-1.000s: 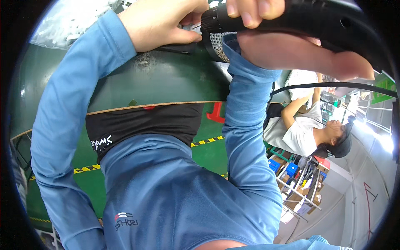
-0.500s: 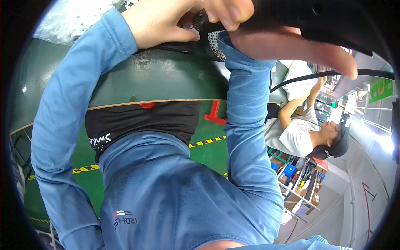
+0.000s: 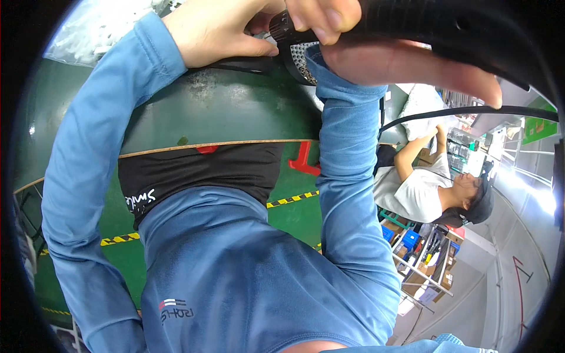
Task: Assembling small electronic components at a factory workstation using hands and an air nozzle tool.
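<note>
My right hand (image 3: 376, 53) is wrapped around a thick black electric screwdriver (image 3: 406, 20) with a tick-marked collar near its front end. Its thumb stretches along the body, which runs out at the upper right. Beside the collar, my left hand (image 3: 226, 35) is closed, thumb and fingers pinched close to the tool's front. What sits between those fingers is hidden. Under the left thumb lies a flat black piece (image 3: 244, 64) on the green table (image 3: 218, 112). A black-rimmed round holder (image 3: 303, 62) with a perforated silvery surface and small metal bits shows below the collar.
A clear bag of white parts (image 3: 97, 29) lies at the far left. A black cable (image 3: 465, 110) arcs across the right. A co-worker in a white shirt (image 3: 415, 188) sits at the right, hands near a white bag (image 3: 421, 109). Shelving with boxes (image 3: 421, 259) stands behind.
My left hand has shifted very slightly left. The screwdriver's rear and the cable have dipped a little; both grips stay the same.
</note>
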A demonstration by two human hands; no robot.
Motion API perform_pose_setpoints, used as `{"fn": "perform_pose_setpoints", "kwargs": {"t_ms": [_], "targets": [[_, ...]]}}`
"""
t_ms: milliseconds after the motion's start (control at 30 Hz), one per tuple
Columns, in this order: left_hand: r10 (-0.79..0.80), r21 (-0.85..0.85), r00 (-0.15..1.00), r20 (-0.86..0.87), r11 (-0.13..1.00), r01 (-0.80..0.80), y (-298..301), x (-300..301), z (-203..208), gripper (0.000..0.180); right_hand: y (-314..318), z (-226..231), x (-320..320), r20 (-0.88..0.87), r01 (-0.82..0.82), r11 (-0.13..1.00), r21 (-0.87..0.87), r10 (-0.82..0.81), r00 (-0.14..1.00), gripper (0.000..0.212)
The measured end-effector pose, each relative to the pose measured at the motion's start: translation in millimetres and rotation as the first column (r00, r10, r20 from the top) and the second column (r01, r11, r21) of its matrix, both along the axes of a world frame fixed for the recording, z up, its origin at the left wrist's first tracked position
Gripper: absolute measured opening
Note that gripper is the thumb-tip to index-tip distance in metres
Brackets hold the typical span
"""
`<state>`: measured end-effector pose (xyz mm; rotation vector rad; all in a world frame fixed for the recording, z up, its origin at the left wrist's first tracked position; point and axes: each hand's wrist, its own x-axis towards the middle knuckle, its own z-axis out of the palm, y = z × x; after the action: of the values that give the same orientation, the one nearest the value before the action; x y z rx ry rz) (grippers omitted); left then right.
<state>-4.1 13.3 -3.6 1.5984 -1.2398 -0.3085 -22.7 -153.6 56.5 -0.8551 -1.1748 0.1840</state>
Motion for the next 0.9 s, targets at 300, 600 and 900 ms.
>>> {"fn": "perform_pose_setpoints", "kwargs": {"t_ms": [300, 600, 900], "targets": [[-0.064, -0.177, 0.995, -0.083, 0.983, 0.049, -8, -2, -13, 0.047, 10, 5, -28, -0.252, 0.374, 0.926, -0.05, -0.374, 0.892, 0.116], [-0.121, -0.16, 0.972, -0.201, 0.983, 0.089, -5, 3, -20, 0.025, 16, -10, -12, -0.152, 0.284, 0.958, 0.03, -0.276, 0.949, 0.127], [0.024, 0.138, 0.984, 0.178, 0.989, -0.05, -3, 11, -9, 0.026, -79, 11, -20, -0.244, 0.755, 0.644, 0.119, -0.719, 0.651, 0.098]]}}
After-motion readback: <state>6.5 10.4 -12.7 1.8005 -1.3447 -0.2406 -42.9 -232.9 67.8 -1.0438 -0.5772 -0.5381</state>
